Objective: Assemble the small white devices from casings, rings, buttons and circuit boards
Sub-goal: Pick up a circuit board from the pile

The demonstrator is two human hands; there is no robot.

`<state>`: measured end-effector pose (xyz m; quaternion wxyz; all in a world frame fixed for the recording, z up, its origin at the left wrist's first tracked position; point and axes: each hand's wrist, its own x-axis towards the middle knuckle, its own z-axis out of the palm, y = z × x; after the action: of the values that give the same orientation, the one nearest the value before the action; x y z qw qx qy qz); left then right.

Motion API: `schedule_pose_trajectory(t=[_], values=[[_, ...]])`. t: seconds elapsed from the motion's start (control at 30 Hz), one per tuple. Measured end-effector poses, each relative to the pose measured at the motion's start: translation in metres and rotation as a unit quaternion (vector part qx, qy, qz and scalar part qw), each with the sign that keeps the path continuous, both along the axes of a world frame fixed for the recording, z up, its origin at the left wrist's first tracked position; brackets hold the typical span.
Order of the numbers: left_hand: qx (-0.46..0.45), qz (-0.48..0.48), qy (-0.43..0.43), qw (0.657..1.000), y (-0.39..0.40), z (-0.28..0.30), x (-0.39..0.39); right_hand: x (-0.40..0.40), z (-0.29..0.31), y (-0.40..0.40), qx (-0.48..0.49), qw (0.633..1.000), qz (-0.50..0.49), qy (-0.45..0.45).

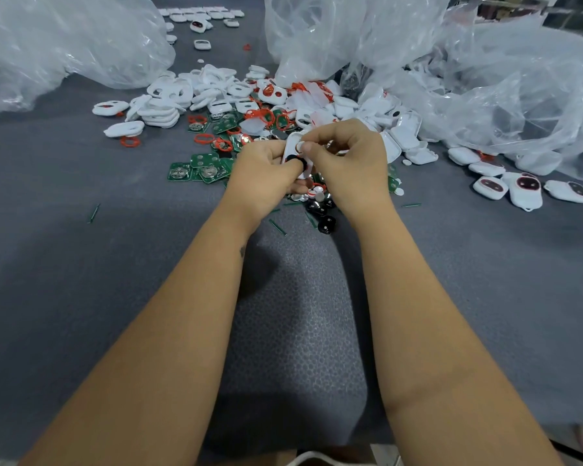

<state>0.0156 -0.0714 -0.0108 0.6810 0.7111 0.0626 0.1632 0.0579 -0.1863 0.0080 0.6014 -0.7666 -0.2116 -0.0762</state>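
Note:
My left hand (265, 178) grips a small white casing (292, 146) held up over the parts pile, thumb lying across a black button in it. My right hand (347, 153) pinches a small white round button (301, 146) at the casing's upper opening. Just beyond the hands lie green circuit boards (201, 168), red rings (129, 141) and a heap of white casings (169, 105). Black and white round buttons (322, 210) lie on the mat under my wrists. Much of the held casing is hidden by my fingers.
Crumpled clear plastic bags (64, 38) fill the far left and the far right (502, 89). Several white units with dark red-ringed faces (524, 190) lie at the right. Thin green strips (94, 213) are scattered on the grey mat (81, 280).

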Motion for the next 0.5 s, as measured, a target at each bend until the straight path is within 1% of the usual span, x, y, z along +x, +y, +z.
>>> schedule_pose_trajectory(t=[0.07,0.27,0.5], values=[[0.002,-0.002,-0.002,1.000,-0.0006,0.0006,-0.0006,-0.0005,0.0002,0.0002,-0.020,1.000,-0.004,-0.011],[0.008,-0.003,0.001,1.000,-0.0009,0.0003,-0.0001,-0.0007,-0.0003,0.0011,-0.033,0.999,-0.011,-0.014],[0.003,-0.006,-0.004,1.000,-0.0006,-0.0013,0.0012,-0.0009,-0.0018,0.0044,-0.019,0.999,-0.033,0.001]])
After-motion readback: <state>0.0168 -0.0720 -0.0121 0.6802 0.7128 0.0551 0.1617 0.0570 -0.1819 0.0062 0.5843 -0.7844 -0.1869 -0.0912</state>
